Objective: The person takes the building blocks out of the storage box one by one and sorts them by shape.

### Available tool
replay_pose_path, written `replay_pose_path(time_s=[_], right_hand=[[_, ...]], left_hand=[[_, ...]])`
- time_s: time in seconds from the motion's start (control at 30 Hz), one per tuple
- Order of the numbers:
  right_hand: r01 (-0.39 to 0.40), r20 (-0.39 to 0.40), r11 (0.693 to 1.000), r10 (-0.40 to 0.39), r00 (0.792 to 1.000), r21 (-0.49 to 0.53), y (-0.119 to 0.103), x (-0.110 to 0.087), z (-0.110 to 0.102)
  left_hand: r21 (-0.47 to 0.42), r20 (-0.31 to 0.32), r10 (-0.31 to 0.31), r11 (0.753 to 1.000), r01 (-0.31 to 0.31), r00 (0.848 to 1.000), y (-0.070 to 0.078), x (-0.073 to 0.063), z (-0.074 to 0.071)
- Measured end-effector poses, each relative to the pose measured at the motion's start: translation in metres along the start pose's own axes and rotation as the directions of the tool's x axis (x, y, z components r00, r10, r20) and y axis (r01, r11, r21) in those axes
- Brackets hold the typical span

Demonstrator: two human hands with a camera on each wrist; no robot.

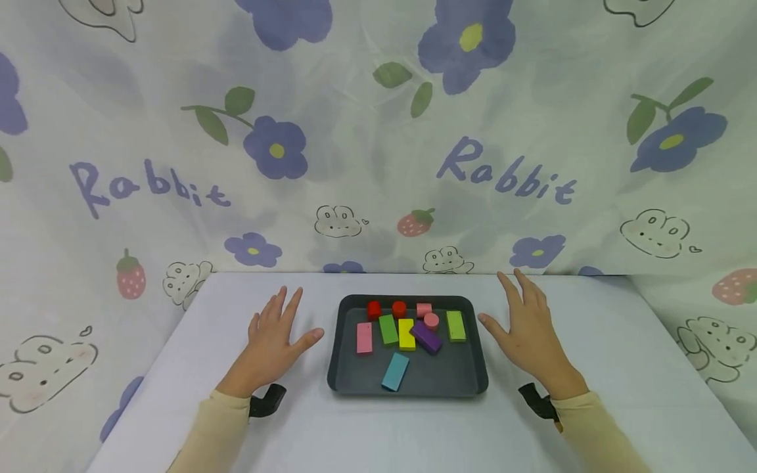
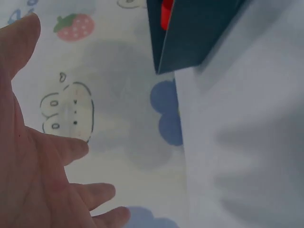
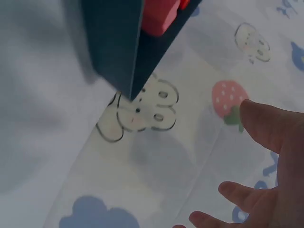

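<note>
A dark grey tray (image 1: 367,384) lies on the white table between the two hands. In it are a pink block (image 1: 364,338), a green block (image 1: 388,330), a yellow block (image 1: 406,334), a purple block (image 1: 426,337), a light green block (image 1: 456,326) and a blue block (image 1: 395,372). Along its far side sit red pieces (image 1: 399,309) and small pink pieces (image 1: 431,321). My left hand (image 1: 272,345) is held left of the tray, fingers spread, holding nothing. To the tray's right, my right hand (image 1: 530,335) is likewise spread and holds nothing. Both wrist views show the tray's walls beside the hands.
The white table (image 1: 367,433) ends at the back against a patterned curtain (image 1: 367,151) with flowers and rabbits. The same cloth hangs at both sides. Black straps (image 1: 267,401) with mounts sit at the wrists, below beige sleeves (image 1: 215,427).
</note>
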State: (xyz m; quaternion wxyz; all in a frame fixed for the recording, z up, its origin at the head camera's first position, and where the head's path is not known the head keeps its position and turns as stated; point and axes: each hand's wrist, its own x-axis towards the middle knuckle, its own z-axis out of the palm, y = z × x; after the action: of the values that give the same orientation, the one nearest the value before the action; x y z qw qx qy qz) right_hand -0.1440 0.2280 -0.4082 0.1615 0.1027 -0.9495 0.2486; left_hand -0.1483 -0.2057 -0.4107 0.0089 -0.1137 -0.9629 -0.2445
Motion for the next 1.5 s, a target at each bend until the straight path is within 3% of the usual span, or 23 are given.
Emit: replay_pose_path(time_s=[0.3, 0.53, 0.87, 1.07, 1.23, 1.5], right_hand=[[0.004, 0.14, 0.999, -0.012, 0.99, 0.053, -0.031, -0.004, 0.027], [0.018, 0.22, 0.99, -0.048, 0.974, 0.138, -0.047, -0.006, 0.042], [-0.01, 0.377, 0.992, -0.038, 0.925, 0.123, -0.063, -0.006, 0.053], [0.03, 0.365, 0.992, -0.073, 0.928, 0.124, -0.067, -0.008, 0.058], [0.048, 0.337, 0.992, -0.084, 0.938, 0.114, -0.072, -0.012, 0.068], [0.125, 0.249, 0.992, -0.121, 0.961, 0.001, -0.07, -0.016, 0.089]], left_hand=[[-0.045, 0.027, 0.051, 0.998, -0.049, 0.998, 0.012, -0.004, 0.025], [-0.144, 0.066, 0.069, 0.988, -0.059, 0.995, 0.022, -0.007, 0.041], [-0.189, 0.125, 0.077, 0.981, -0.052, 0.989, 0.029, -0.012, 0.061], [-0.189, 0.166, 0.101, 0.98, -0.068, 0.981, 0.03, -0.012, 0.073], [-0.181, 0.19, 0.086, 0.982, -0.051, 0.978, 0.029, -0.011, 0.077], [-0.172, 0.233, 0.065, 0.985, -0.024, 0.97, 0.031, -0.01, 0.077]])
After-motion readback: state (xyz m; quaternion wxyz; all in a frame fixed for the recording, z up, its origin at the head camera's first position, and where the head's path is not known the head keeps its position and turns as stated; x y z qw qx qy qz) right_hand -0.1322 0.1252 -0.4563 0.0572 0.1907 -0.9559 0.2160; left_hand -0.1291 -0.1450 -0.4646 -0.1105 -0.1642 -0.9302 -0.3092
